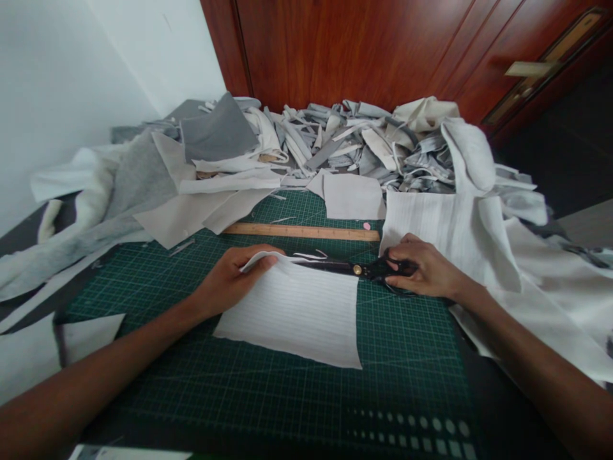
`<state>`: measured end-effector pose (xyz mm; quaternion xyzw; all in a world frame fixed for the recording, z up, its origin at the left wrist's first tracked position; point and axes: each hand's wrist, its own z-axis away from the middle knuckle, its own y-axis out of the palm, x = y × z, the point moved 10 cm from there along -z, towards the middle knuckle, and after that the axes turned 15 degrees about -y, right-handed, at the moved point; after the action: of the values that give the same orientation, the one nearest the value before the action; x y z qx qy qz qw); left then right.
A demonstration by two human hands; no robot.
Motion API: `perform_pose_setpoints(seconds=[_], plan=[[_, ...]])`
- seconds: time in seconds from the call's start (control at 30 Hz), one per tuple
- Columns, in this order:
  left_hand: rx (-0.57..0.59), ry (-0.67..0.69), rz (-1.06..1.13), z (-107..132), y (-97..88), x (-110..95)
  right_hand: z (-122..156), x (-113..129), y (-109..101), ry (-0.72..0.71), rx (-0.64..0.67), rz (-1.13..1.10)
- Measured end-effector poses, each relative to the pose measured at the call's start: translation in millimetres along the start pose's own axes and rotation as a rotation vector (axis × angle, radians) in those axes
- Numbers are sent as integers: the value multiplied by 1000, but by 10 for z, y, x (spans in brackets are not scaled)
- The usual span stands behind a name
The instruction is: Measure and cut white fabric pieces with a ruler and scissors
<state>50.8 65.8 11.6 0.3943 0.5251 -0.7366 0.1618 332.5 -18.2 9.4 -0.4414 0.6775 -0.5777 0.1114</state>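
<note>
My left hand (pixel 239 271) pinches the upper left corner of a white ribbed fabric piece (pixel 297 319), which lies over the green cutting mat (pixel 407 358). The corner is lifted and slightly curled between thumb and fingers. My right hand (pixel 421 265) is wrapped round the handles of black scissors (pixel 357 270) with a brass pivot. Their blades point left along the fabric's top edge, and thin white slivers (pixel 311 257) lie at the blades. How far apart the blades are is hard to see.
A wooden ruler (pixel 301 231) lies beyond the fabric, with a small pink piece (pixel 366 226) near its right end. Grey and white scraps (pixel 335 140) heap along the back by the wooden door (pixel 335 51). More cloth covers the left side, and white ribbed cloth (pixel 426 223) drapes at right.
</note>
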Motion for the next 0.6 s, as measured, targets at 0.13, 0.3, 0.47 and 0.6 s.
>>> perform_pose_setpoints(seconds=[0.13,0.3,0.47,0.6], plan=[[1,21,-14,2,14,8,-12,27,-14,-20,-14,-9],[6,14,1,4,20,32,-5,27,3,-31,-1,-23],[8,11,15,8,18,22,7,18,20,-31,16,-33],[11,28,17,8,23,14,2,33,21,-42,22,-24]])
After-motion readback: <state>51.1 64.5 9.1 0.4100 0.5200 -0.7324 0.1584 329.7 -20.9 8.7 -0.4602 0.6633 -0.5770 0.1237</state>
